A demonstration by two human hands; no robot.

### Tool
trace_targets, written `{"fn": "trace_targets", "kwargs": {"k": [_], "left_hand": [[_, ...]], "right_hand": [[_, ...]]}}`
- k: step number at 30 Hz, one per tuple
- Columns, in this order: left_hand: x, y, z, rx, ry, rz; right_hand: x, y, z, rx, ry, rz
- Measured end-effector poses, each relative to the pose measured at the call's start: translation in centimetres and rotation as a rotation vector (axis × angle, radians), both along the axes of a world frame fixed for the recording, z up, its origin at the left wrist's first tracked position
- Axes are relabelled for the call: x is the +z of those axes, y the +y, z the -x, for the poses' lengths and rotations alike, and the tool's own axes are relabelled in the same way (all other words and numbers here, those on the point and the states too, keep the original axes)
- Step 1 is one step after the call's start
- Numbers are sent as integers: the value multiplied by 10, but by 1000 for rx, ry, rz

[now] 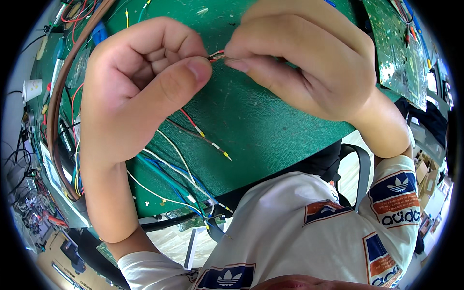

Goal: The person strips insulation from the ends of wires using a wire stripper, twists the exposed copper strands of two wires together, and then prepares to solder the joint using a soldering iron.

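Note:
My left hand (140,92) and my right hand (304,63) meet at the top centre, both pinched on thin wires (217,55), one red and the others darker or pale. Their short joined or bare stretch shows between my fingertips; its exact state is too small to tell. Below my hands, a red wire (190,117) and a dark wire (211,142), each tipped with a yellow terminal, lie on the green mat (266,130). White, blue and green wires (176,174) run across the mat's lower left.
A thick brown cable (60,113) curves down the left side beside a white cup (32,90), tools and tangled wires (24,203). Green circuit boards (396,58) lie at the back right. A black chair (357,179) stands beyond the mat's front edge, by my body.

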State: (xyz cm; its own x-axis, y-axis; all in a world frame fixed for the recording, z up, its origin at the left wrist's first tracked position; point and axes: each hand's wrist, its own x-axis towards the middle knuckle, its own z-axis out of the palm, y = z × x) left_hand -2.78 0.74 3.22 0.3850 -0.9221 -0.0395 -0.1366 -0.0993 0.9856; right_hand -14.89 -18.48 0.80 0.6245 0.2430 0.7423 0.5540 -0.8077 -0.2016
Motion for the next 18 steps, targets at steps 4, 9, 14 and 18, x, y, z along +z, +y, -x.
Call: {"fn": "trace_targets", "kwargs": {"k": [4,9,14,18], "left_hand": [[2,0,1,5,26,-23],[-9,-1,-1,3,-546,98],[-3,0,9,-16,-946,97],[-12,1,-3,-17,-579,105]], "right_hand": [[7,-14,-3,108,-26,178],[16,-4,12,185,797,-727],[8,-12,11,440,1336,-1518],[20,5,10,190,982,-1070]]}}
